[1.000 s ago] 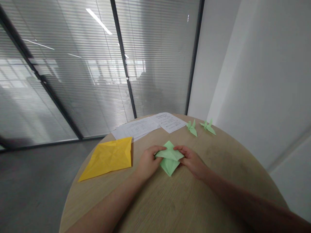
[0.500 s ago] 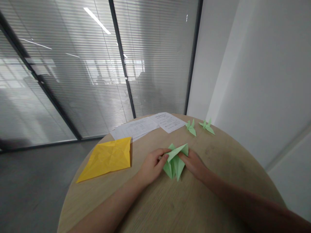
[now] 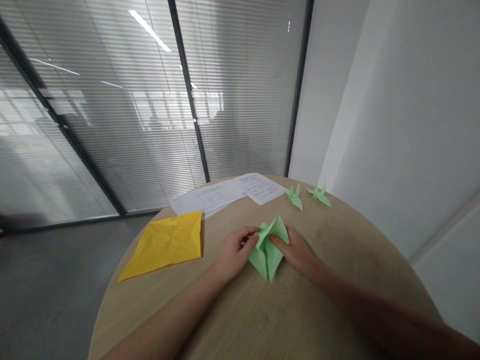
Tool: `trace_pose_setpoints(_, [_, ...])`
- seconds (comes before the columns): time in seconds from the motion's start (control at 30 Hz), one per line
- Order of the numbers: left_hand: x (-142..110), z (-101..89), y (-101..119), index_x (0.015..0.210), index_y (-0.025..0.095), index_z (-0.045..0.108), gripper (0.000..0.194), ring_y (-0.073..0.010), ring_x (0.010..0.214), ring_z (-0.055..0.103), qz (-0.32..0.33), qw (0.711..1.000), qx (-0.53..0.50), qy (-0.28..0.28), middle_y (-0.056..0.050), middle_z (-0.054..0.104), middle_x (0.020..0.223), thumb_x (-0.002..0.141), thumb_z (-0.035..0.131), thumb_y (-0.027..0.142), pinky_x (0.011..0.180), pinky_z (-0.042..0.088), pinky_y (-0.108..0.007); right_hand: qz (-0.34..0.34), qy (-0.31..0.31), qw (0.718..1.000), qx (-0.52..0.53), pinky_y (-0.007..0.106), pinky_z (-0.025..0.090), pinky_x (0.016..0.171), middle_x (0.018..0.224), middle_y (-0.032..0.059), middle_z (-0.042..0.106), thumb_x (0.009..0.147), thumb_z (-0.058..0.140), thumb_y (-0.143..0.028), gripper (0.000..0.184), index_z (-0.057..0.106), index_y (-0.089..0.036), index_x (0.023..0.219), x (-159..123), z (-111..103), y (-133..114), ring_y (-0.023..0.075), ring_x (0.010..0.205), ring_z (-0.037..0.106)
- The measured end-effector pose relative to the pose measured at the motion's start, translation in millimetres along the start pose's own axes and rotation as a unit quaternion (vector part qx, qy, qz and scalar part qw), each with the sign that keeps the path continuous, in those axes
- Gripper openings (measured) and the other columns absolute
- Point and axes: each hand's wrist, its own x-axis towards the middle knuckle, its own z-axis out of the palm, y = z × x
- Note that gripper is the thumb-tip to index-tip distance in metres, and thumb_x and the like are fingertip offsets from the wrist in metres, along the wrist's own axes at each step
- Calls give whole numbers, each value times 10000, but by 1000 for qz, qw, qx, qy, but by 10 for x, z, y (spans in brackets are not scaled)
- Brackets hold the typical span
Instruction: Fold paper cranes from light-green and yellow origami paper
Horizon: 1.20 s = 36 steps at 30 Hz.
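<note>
Between my hands is a light green sheet of origami paper (image 3: 267, 252), partly folded, with a raised flap on top and two pointed ends toward me. My left hand (image 3: 236, 250) pinches its left edge between thumb and fingers. On the right side, my right hand (image 3: 294, 247) grips the paper, thumb on top near the middle and fingers mostly hidden behind it. Two finished green paper cranes, one nearer (image 3: 295, 197) and one farther right (image 3: 319, 194), stand beyond my right hand.
A creased yellow paper sheet (image 3: 168, 242) lies on the round wooden table (image 3: 240, 320), left of my hands. White printed sheets (image 3: 260, 189) overlap along the far edge. Behind the table stand a glass partition with blinds (image 3: 243, 100) and a white wall (image 3: 412, 125).
The green paper's top flap has swung up to a point and the two lower points have drawn together. My right thumb has come onto the front of the paper.
</note>
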Motion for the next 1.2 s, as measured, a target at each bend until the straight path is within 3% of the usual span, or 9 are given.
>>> trace_pose_setpoints(0.17, [3, 6, -29, 1194, 170, 754, 359, -248, 956, 735, -17, 1000, -10, -10, -97, 807, 1098, 1015, 505, 357, 855, 565, -384, 5, 2, 1000, -6, 363, 586, 808, 955, 38, 773, 838, 738, -362, 228, 687, -242, 1025, 22, -17, 21, 233, 865, 734])
trace_pose_setpoints(0.4, [-56, -6, 121, 1224, 210, 755, 323, -225, 961, 714, 68, 994, 62, -52, -88, 789, 1124, 1004, 532, 293, 885, 546, -366, 17, 18, 1000, -9, 361, 588, 819, 984, 45, 788, 708, 829, -333, 353, 704, -253, 1029, 28, -27, 2, 245, 911, 745])
trace_pose_setpoints(0.57, [-72, 8, 155, 1270, 202, 730, 343, -240, 1078, 702, 106, 990, 62, -72, -107, 767, 1224, 1022, 507, 280, 968, 528, -386, 9, 11, 1000, -15, 349, 586, 809, 957, 38, 788, 754, 754, -343, 267, 712, -243, 998, -1, -44, -46, 235, 887, 746])
trace_pose_setpoints(0.87, [-55, 11, 150, 1229, 188, 756, 344, -239, 956, 719, 47, 996, 46, -59, -101, 796, 1113, 990, 531, 291, 845, 539, -363, 5, 51, 999, -19, 345, 581, 756, 925, 69, 771, 867, 627, -482, 288, 702, -222, 965, -18, -38, -54, 242, 837, 723])
trace_pose_setpoints(1.2, [-49, 25, 121, 1196, 181, 776, 341, -225, 908, 714, 29, 997, 36, -66, -91, 797, 1053, 976, 553, 316, 779, 531, -326, 41, 68, 997, 7, 368, 567, 753, 859, 69, 744, 871, 602, -590, 382, 690, -219, 899, -22, -48, -45, 262, 822, 706])
